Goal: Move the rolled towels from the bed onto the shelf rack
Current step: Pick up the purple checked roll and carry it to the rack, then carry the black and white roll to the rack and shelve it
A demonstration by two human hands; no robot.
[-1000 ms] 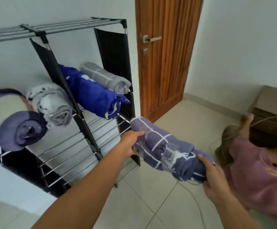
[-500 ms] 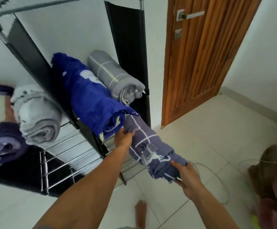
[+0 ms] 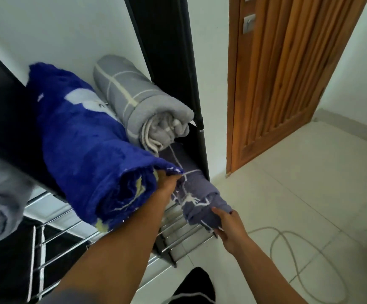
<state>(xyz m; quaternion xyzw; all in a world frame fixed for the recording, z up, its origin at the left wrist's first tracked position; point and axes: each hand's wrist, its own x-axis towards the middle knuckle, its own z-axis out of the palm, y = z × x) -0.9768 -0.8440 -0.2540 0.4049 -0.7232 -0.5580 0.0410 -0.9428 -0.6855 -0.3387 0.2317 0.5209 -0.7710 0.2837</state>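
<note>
Under the bright blue roll (image 3: 86, 137) on the shelf rack (image 3: 184, 232), the purple-grey rolled towel (image 3: 196, 195) lies lengthwise, right hand (image 3: 227, 227) clasping its near end to push, left hand (image 3: 167, 183) closed along its side to steer.

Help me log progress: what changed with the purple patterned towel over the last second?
The purple patterned towel went from mid-air beside the rack into the lower shelf, under the grey towel. The left hand stays at its side and the right hand on its near end, pushing. The blue towel and grey towel stayed put.
</note>
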